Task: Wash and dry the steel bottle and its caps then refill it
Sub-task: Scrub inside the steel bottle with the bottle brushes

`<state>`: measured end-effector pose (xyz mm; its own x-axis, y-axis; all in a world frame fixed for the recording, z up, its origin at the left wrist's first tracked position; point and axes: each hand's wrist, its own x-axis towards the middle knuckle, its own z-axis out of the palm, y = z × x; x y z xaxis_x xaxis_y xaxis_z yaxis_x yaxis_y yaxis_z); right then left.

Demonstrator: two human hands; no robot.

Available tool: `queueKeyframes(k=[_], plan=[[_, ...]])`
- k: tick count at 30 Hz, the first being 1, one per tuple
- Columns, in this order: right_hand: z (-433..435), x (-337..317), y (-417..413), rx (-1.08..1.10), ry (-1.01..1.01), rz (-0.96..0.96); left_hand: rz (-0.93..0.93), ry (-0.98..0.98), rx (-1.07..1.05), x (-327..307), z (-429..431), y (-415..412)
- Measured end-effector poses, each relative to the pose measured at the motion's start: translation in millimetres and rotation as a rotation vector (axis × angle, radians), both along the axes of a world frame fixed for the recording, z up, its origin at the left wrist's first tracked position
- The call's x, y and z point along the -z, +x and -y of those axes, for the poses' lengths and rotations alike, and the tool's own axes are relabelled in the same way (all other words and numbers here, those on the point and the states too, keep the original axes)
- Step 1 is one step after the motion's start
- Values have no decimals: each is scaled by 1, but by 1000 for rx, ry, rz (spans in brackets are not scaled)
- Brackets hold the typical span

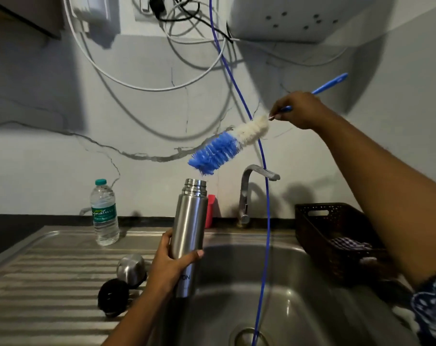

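Observation:
My left hand (172, 263) grips the open steel bottle (190, 221) upright over the left edge of the sink (286, 290). My right hand (299, 111) holds a bottle brush (226, 146) by its blue handle. The brush's blue and white bristle head slants down, its tip just above and right of the bottle's mouth, apart from it. On the ribbed drainboard (49, 283) lie the steel cap (132, 269) and the black inner cap (113, 297), left of my wrist.
A plastic water bottle (104, 213) stands at the back of the drainboard. The tap (249, 193) rises behind the sink. A thin blue tube (265, 196) hangs into the drain. A dark basket (336, 236) with a cloth sits right of the sink. Something red (210, 211) stands behind the bottle.

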<state>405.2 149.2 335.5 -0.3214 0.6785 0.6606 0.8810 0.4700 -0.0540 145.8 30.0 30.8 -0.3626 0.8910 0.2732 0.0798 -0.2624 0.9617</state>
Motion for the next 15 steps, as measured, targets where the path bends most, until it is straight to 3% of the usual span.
queueKeyframes(k=[6,15], plan=[[42,-16,20,-115,-56,-16,-57,-2,2,3,18,3],[54,-26,8,-65,-12,251,-202,-7,-20,8,22,-3]])
